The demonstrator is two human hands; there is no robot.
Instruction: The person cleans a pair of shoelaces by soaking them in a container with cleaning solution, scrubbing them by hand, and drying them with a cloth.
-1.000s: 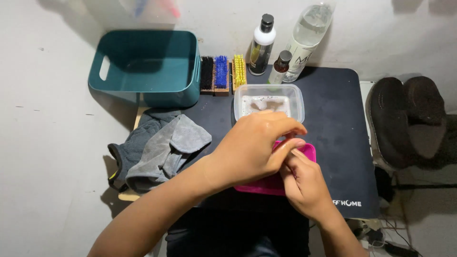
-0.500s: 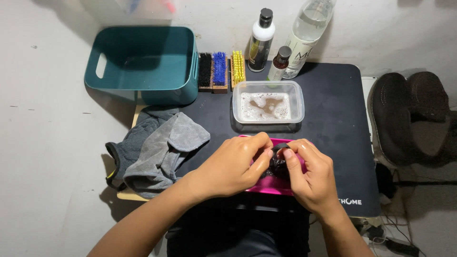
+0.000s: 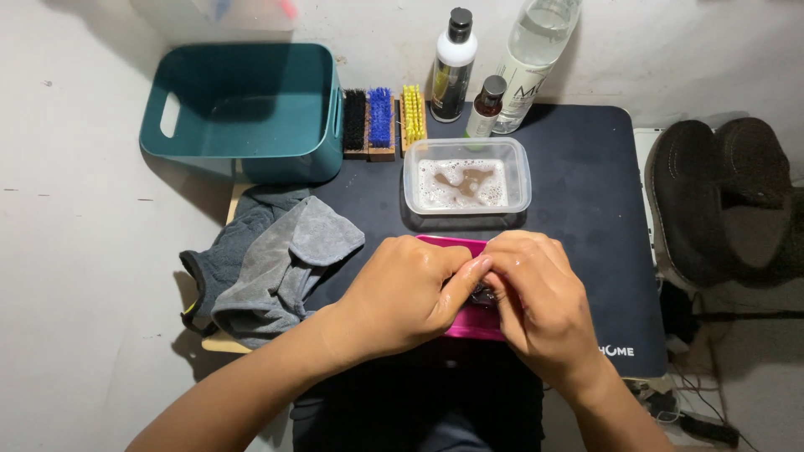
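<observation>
Pink tray [image 3: 469, 325] lies on the black mat [image 3: 578, 218], mostly covered by both hands. Left hand [image 3: 402, 297] and right hand [image 3: 536, 305] pinch a small dark wet item [image 3: 484, 295] together above it.

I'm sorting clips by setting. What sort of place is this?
Probably a small home shoe-cleaning spot: brushes and bottles line a dark mat, a tub of soapy water sits on it, and dark shoes wait beside.
</observation>
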